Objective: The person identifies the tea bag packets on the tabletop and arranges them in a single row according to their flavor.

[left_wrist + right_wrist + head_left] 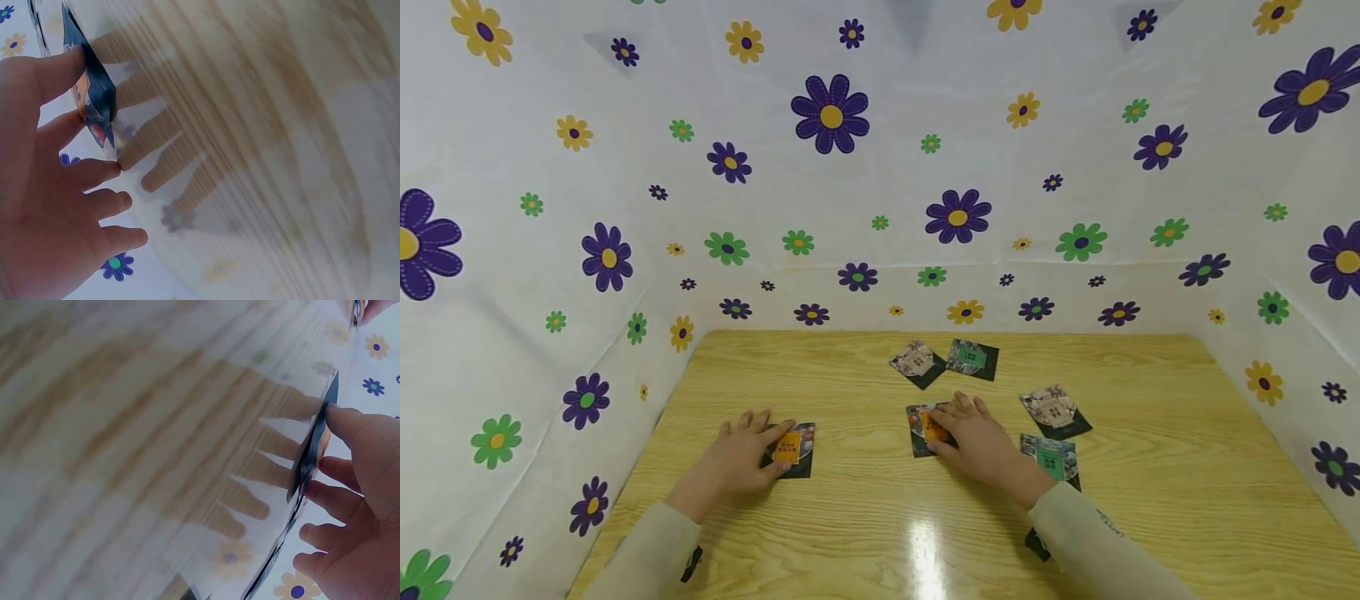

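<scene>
Two small square packets with orange labels lie on the wooden table. My left hand [741, 457] rests at the left packet [801, 450], thumb and index finger on its near and far sides. In the left wrist view the other fingers [109, 203] spread out beyond this packet [94, 94]. My right hand [981, 437] lies over the left part of the table's middle, touching the second orange-labelled packet [919, 433] with thumb and fingertips. The right wrist view shows the thumb [344, 422] at the edge of that dark-backed packet [306, 459].
Behind the right hand lie a beige-labelled packet [917, 360] and a green-labelled packet [973, 358], edges close together. Another beige-labelled packet [1055, 410] and green-labelled packet [1048, 454] lie by the right wrist. A white flowered cloth [880, 183] walls the table [850, 533] on three sides.
</scene>
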`<move>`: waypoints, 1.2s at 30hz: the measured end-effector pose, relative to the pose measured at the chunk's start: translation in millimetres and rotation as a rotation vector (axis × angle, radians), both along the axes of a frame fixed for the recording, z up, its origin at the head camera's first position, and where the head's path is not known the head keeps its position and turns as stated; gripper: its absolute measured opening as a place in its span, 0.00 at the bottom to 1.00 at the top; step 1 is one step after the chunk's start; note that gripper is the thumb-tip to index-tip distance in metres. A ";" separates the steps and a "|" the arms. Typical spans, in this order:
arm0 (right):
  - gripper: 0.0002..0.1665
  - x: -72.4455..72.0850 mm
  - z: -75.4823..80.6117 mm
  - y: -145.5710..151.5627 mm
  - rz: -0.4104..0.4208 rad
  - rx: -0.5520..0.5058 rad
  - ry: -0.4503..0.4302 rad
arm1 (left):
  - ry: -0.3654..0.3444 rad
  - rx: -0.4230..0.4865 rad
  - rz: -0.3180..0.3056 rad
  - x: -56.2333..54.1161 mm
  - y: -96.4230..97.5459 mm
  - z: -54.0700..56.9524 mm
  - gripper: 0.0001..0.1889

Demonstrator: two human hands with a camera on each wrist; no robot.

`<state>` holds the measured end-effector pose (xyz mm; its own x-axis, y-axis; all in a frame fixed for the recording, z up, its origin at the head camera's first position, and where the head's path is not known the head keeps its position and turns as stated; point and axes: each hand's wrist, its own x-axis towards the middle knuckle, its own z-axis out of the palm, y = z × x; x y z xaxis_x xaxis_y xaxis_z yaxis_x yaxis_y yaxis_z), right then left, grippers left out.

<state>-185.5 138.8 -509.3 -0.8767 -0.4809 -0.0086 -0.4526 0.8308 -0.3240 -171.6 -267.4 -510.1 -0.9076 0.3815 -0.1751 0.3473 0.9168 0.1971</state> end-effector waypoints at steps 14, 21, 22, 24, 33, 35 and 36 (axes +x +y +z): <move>0.32 1.9 -1.0 -12.3 0.029 -0.007 0.023 | -0.049 0.031 0.024 4.7 -11.1 2.6 0.37; 0.32 6.5 -1.8 -34.7 0.043 -0.012 0.033 | -0.086 0.058 0.043 4.8 -7.9 5.4 0.37; 0.32 7.5 -1.9 -38.2 0.045 -0.010 0.037 | -0.083 0.059 0.042 4.6 -7.9 5.1 0.37; 0.33 9.4 -2.6 -45.1 0.048 -0.007 0.045 | -0.075 0.057 0.040 4.5 -7.9 4.9 0.37; 0.34 15.0 -4.6 -73.7 0.073 0.022 0.084 | -0.073 0.054 0.042 4.2 -9.0 2.5 0.37; 0.34 15.9 -4.4 -79.3 0.077 0.022 0.078 | -0.074 0.053 0.045 4.5 -8.7 3.0 0.37; 0.34 16.1 -4.2 -82.0 0.080 0.021 0.077 | -0.073 0.052 0.045 4.7 -8.5 3.3 0.37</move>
